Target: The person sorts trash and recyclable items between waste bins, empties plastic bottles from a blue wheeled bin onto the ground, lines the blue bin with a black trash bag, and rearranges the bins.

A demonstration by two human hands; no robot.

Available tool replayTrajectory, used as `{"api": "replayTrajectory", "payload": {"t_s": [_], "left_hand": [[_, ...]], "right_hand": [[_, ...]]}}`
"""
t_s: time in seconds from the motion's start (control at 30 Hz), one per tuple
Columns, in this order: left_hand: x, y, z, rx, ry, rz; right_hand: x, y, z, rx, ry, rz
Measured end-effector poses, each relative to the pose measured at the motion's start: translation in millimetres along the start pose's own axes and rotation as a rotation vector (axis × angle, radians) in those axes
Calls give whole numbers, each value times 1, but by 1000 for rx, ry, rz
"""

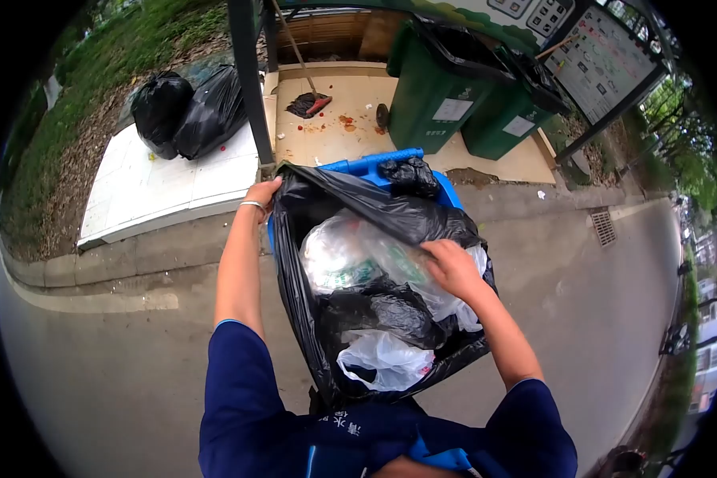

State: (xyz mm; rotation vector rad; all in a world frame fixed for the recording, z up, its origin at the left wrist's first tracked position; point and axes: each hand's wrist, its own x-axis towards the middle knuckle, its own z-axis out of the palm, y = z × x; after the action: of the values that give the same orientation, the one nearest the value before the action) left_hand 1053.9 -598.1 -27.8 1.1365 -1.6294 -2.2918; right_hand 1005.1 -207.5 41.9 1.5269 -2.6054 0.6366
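A blue bin (448, 190) stands in front of me, lined with a black bag (295, 319) that hangs over its rim. Inside lie clear and white plastic bags (386, 360) and a black bundle (382, 311). At the bin's upper left corner, my left hand (263, 193) is closed on the liner's edge. My right hand (452, 267) grips the liner's loose fold over the right part of the rubbish, its fingertips partly hidden by the plastic. Between the two hands the fold stretches diagonally across the bin's back part.
Two green bins (434, 99) stand on a tiled platform (350, 147) beyond. A broom (319, 105) leans there beside red-brown stains. Full black bags (211, 111) rest on a white slab (135, 187) at left. A post (251, 88) and a curb separate platform and road.
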Motion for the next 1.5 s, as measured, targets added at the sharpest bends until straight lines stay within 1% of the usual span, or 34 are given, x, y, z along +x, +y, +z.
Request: {"api": "replayTrajectory", "payload": {"t_s": [0.03,0.07,0.1,0.13,0.17,0.23,0.27,0.3,0.33,0.4,0.43,0.5,0.53,0.6,0.63,0.67,0.73,0.77,0.8,0.83,0.9,0.93,1.03,1.07,1.1,1.17,1.2,1.23,1.27,1.3,1.37,1.43,1.47,1.5], "left_hand": [[7,1,-3,132,-125,93],[10,-10,4,345,-87,358],[-9,-24,21,443,-146,633],[-74,-16,42,625,-208,899],[-104,-41,55,579,-286,1072],[-167,-82,57,1267,-419,1167],[-186,-107,50,1260,-543,1223],[-206,-122,43,1263,-521,1147],[-221,-129,35,1128,-380,1160],[-236,-145,17,953,-44,1099],[-248,-143,11,899,138,1070],[-276,-145,7,557,458,748],[-279,-158,3,570,459,742],[-269,-203,-7,-77,615,455],[-259,-234,-16,-61,606,438],[-247,-269,-25,-434,377,115],[-256,-298,-8,-801,27,-236],[-257,-299,10,-815,-88,-240],[-256,-311,19,-640,-66,-90],[-277,-277,41,-667,-173,-67],[-283,-284,44,-709,-118,-1],[-287,-283,44,-786,-172,48],[-297,-298,31,-853,-157,28],[-294,-305,27,-781,-95,30],[-294,-313,25,-870,-27,2],[-293,-337,18,-710,323,150],[-313,-317,33,-739,410,160],[-318,-329,33,-619,561,212],[-330,-332,34,-510,677,205],[-340,-331,38,-401,786,195],[-365,-324,52,-292,881,242],[-385,-319,51,-156,735,256],[-400,-287,58,-240,640,93],[-409,-253,59,-358,517,113]], "right_hand": [[0,-2,-4,16,125,-19],[-3,2,-11,22,193,-12],[-9,13,-14,51,278,68],[-25,33,-12,125,404,213],[-39,52,-16,128,434,343],[-100,117,0,132,482,638],[-138,151,14,353,465,870],[-172,177,28,340,334,1106],[-201,195,39,487,111,1347],[-248,214,83,1293,-91,1329],[-237,193,76,1301,-101,1325],[-213,144,59,1922,168,1177],[-211,137,57,1916,143,1124],[-222,134,63,1840,176,1181],[-227,132,63,1810,199,1241],[-222,128,64,1840,215,1195],[-221,128,68,1885,255,1091],[-225,133,75,1902,274,1020],[-227,136,79,1915,308,1046],[-233,138,81,1927,334,1071],[-241,138,79,1842,455,1142],[-243,135,75,1838,480,1170],[-256,145,85,1705,495,1151],[-255,140,84,1641,573,1176],[-260,136,84,1648,538,1183],[-272,133,83,1324,532,1093],[-277,131,75,1097,459,1088],[-280,124,62,870,390,1070],[-272,98,47,869,533,1103],[-279,97,44,716,561,1069],[-298,114,46,604,553,774],[-268,64,-5,932,295,1038],[-261,61,-17,1150,189,951],[-244,54,-20,1227,264,889]]}}
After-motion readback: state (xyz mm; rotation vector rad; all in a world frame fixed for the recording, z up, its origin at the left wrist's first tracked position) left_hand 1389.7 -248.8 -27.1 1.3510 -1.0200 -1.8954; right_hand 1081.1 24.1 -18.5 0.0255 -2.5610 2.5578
